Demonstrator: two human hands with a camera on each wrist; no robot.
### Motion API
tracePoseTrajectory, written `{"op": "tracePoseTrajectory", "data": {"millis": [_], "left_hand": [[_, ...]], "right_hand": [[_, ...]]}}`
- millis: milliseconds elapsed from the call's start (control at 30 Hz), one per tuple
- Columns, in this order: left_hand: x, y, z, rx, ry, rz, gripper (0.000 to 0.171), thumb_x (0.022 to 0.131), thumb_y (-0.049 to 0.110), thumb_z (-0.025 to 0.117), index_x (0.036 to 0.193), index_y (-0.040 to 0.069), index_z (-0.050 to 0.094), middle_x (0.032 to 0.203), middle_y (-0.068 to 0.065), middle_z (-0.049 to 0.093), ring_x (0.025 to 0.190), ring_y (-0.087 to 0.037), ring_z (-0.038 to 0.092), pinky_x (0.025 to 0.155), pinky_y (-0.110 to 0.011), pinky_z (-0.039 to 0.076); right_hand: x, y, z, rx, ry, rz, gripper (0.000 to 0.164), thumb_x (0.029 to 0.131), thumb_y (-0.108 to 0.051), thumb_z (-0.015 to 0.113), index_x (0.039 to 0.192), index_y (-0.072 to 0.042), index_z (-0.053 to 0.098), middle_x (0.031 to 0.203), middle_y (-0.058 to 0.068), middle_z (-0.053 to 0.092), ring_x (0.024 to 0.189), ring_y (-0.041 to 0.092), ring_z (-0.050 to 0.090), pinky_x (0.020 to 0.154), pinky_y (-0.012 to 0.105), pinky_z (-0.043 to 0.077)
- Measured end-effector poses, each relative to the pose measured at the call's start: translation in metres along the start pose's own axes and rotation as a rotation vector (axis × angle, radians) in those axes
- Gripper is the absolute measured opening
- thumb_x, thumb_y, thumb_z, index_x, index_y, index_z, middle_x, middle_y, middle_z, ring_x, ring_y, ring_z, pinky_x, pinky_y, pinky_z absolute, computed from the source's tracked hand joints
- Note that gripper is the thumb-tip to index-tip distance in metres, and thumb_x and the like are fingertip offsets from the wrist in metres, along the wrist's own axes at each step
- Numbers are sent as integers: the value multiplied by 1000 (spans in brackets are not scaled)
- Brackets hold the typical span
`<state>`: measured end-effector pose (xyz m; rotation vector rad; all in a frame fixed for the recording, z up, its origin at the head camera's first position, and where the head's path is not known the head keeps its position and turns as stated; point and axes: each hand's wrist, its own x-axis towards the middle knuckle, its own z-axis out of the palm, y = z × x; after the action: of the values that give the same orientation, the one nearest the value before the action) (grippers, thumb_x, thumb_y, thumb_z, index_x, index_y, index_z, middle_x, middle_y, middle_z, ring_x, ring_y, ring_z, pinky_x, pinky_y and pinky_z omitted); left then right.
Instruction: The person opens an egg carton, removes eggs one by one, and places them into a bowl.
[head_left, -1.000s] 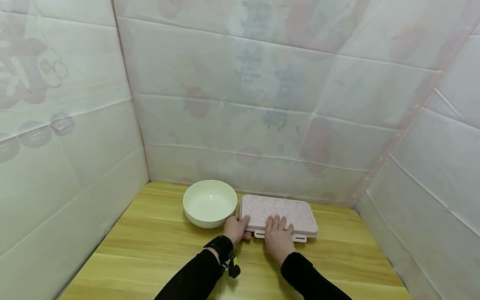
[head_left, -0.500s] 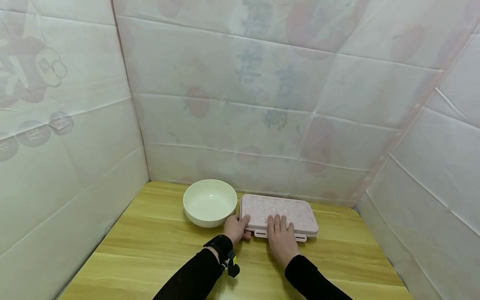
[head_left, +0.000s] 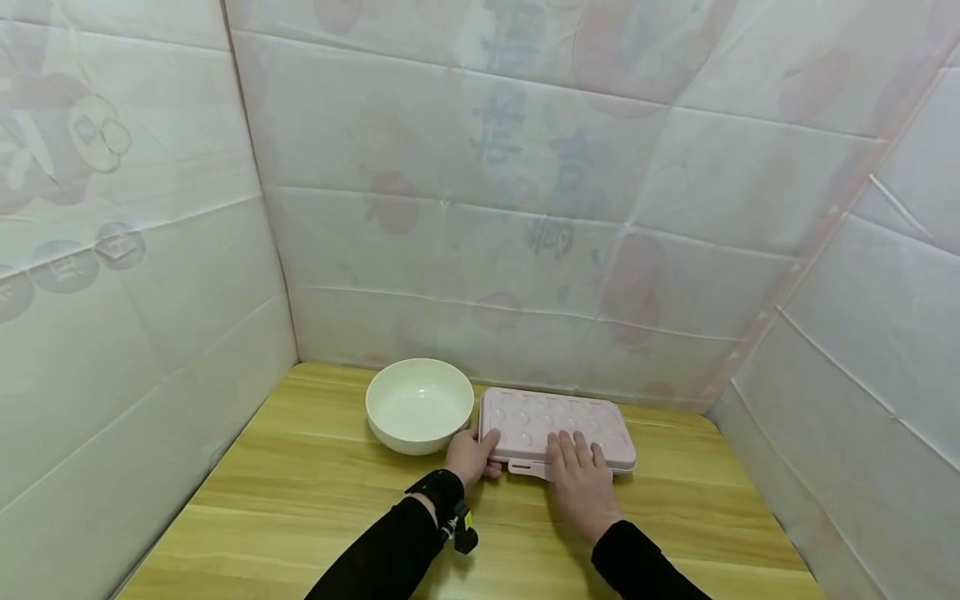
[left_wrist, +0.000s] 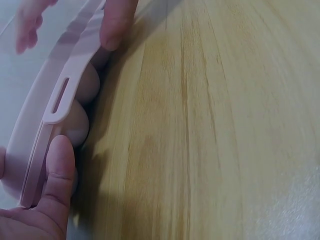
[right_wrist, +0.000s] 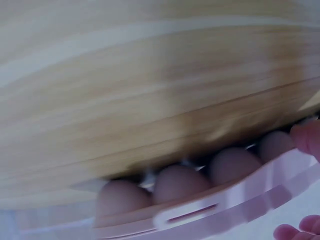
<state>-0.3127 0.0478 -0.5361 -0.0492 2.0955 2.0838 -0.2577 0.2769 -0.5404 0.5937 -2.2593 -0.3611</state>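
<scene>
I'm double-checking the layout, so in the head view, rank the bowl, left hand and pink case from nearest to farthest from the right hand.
1. Pink case: partly under the right hand.
2. Left hand: at the case's left end.
3. Bowl: farther left.

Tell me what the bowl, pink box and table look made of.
Bowl: glossy, probably plastic, though ceramic is possible; a bright highlight shows inside.
Pink box: likely moulded plastic, satin; thin slotted tab, smooth rounded edges.
Table: wood or wood-look laminate, smooth; streaky grain shows.
</scene>
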Motion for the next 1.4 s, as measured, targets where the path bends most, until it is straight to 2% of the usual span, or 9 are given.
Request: {"op": "tracePoseTrajectory", "data": {"millis": [100,200,433,600,700,833,1033,1233,1400], "left_hand": [[0,0,0,3,-1,-10,38,112,23,58,128,-10,63,89,-19,77,58,-16,74,59,-34,65],[1,0,-1,0,-2,-17,38,112,23,58,129,-10,63,90,-20,77,59,-16,74,59,-34,65],[3,0,1,8,-3,-28,40,111,25,59,131,-9,63,89,-17,77,60,-17,75,60,-33,65],[2,0,3,21,1,-20,39,111,26,59,128,-10,63,86,-18,77,57,-15,73,59,-33,64],[2,1,3,17,2,-17,39,111,26,59,127,-10,62,84,-18,77,55,-14,72,58,-34,64],[1,1,3,4,9,-6,43,111,25,60,134,-11,58,85,-18,76,56,-14,72,59,-35,65],[1,-1,2,-5,30,-8,50,110,25,62,143,-12,53,88,-18,76,57,-15,72,57,-34,64],[-1,-2,1,78,29,26,40,110,28,61,129,-7,65,85,-19,77,56,-16,72,57,-33,63],[-2,0,-2,153,0,78,34,111,27,59,125,-3,69,83,-19,76,57,-17,72,59,-36,64]], "right_hand": [[-4,8,-5,41,-70,58,81,78,-39,90,141,1,58,134,22,69,123,45,66,98,59,57],[-8,18,-9,112,-174,163,95,78,-52,91,146,2,53,140,24,65,129,46,61,104,60,53],[-13,43,-12,283,-342,496,101,94,-60,75,152,16,42,152,38,51,142,54,50,119,64,42],[-12,59,-13,542,-476,802,111,102,-69,56,159,21,23,160,45,35,150,59,37,124,67,34],[-12,66,-13,677,-549,928,115,104,-74,44,161,20,11,164,47,26,153,60,30,126,67,30],[-10,72,-13,792,-575,997,111,107,-71,39,161,20,7,165,47,19,155,60,24,128,68,25],[-9,76,-10,856,-538,1035,100,111,-62,39,158,23,16,161,49,26,151,63,29,127,68,28],[-8,75,-11,875,-533,1042,98,111,-61,40,160,21,17,163,47,26,153,61,27,127,68,27],[-8,74,-11,867,-528,1028,99,110,-61,42,161,20,16,164,46,26,154,61,26,128,68,26]]}}
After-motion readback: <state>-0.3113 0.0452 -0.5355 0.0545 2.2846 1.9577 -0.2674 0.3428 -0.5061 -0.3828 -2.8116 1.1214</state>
